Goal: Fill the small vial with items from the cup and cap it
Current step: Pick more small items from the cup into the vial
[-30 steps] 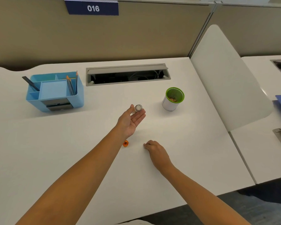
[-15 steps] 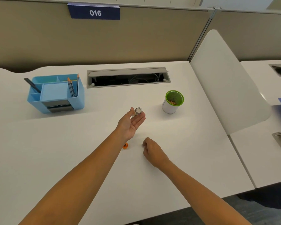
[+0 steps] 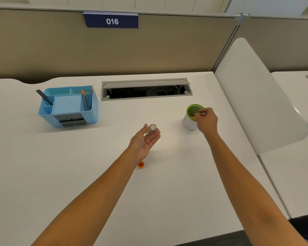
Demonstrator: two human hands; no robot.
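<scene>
My left hand (image 3: 144,141) is palm up above the middle of the desk and holds a small clear vial (image 3: 151,128) between thumb and fingertips, its open mouth facing me. A white cup (image 3: 189,121) with a green rim stands to the right, with small brownish items inside. My right hand (image 3: 207,119) hovers over the cup's rim with its fingertips pinched together at the mouth; whether they hold an item is too small to tell. An orange cap (image 3: 141,164) lies on the desk beside my left wrist.
A blue desk organiser (image 3: 68,107) with pencils stands at the back left. A grey cable slot (image 3: 146,89) is open at the back centre. A white divider panel (image 3: 256,96) rises on the right, past the cup. A beige partition wall closes the back.
My right hand has left the desk near the orange cap and moved up and right to the cup's mouth. My left hand with the vial has stayed about where it was.
</scene>
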